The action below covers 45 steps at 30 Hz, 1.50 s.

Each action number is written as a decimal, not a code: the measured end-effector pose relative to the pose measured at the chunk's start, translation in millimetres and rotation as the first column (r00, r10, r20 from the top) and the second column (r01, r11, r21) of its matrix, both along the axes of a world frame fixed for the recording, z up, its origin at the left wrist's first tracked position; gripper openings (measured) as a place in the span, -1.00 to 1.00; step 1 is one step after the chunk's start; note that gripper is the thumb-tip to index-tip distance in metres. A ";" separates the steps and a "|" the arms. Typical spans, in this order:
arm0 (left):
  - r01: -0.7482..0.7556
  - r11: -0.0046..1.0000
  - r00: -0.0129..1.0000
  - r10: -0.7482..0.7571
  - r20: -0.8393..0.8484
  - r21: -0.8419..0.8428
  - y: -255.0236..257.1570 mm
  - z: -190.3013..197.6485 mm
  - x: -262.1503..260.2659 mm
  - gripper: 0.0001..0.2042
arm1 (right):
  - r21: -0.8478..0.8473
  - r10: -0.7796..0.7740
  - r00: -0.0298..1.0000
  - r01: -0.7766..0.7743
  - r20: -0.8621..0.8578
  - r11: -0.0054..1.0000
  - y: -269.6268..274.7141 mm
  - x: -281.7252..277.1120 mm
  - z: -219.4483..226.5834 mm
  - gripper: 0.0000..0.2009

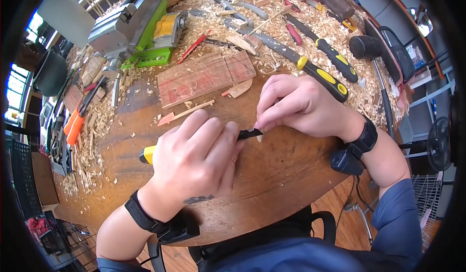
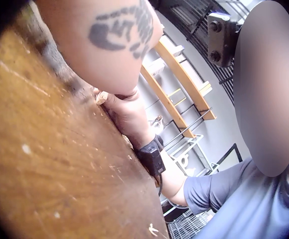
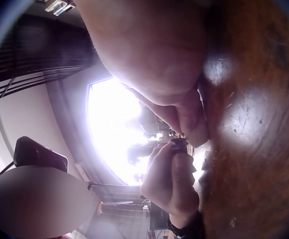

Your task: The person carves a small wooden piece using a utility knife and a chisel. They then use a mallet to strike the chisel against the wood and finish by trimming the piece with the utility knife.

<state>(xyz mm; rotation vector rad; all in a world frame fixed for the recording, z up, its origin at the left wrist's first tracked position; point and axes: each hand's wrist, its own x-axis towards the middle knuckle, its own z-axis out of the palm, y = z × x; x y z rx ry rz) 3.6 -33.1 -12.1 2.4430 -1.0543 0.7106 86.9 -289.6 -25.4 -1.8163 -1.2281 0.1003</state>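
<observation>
My left hand [image 1: 191, 150] grips a yellow and black utility knife [image 1: 148, 154], its fingers wrapped round the handle. The dark blade [image 1: 249, 134] sticks out past the thumb side, toward the right hand. Between thumb and fingertips my right hand [image 1: 303, 104] pinches a small pale piece of wood [image 2: 102, 97], mostly covered by the fingers. Blade and wood meet low over the brown tabletop [image 1: 281, 184]. In the right wrist view the left fist [image 3: 168, 179] shows close to the right fingertips, with the knife's black front end [image 3: 178, 146] between them.
Beyond the hands lies a reddish wooden board [image 1: 206, 78], with thin wood offcuts [image 1: 187, 112] before it. A green and grey vise [image 1: 131, 34] stands at back left. Yellow-black handled tools [image 1: 325, 78], a black mallet [image 1: 365, 47] and orange-handled pliers [image 1: 74, 126] lie among wood shavings.
</observation>
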 end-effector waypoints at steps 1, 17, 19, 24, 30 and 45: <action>-0.001 1.000 1.000 0.001 -0.003 0.000 0.0 0.0 0.2 -0.72 | 0.000 -0.001 1.000 0.001 0.000 1.000 -0.1 0.1 0.1 -0.83; 0.062 0.989 0.997 -0.054 -0.059 0.135 -0.8 1.9 -8.8 -0.71 | -0.013 -0.008 1.000 0.008 0.015 1.000 1.0 0.6 -2.1 -0.83; 0.069 0.992 0.996 -0.063 -0.060 0.103 -0.9 1.7 -7.6 -0.72 | -0.017 -0.008 1.000 0.008 0.023 1.000 0.2 0.3 -2.6 -0.83; -0.050 0.997 0.998 0.047 0.048 0.061 -0.4 -2.1 -3.4 -0.75 | -0.016 -0.004 0.999 0.004 0.034 1.000 0.8 -0.3 -2.8 -0.83; -0.063 0.995 0.998 0.062 0.022 0.076 -1.5 1.6 -4.6 -0.74 | -0.005 0.002 1.000 -0.002 0.028 1.000 0.5 -0.6 -4.2 -0.82; 0.017 0.983 0.998 -0.004 -0.069 0.181 -8.0 5.7 -15.2 -0.74 | -0.010 -0.016 1.000 0.016 0.009 1.000 1.6 -1.6 -1.2 -0.83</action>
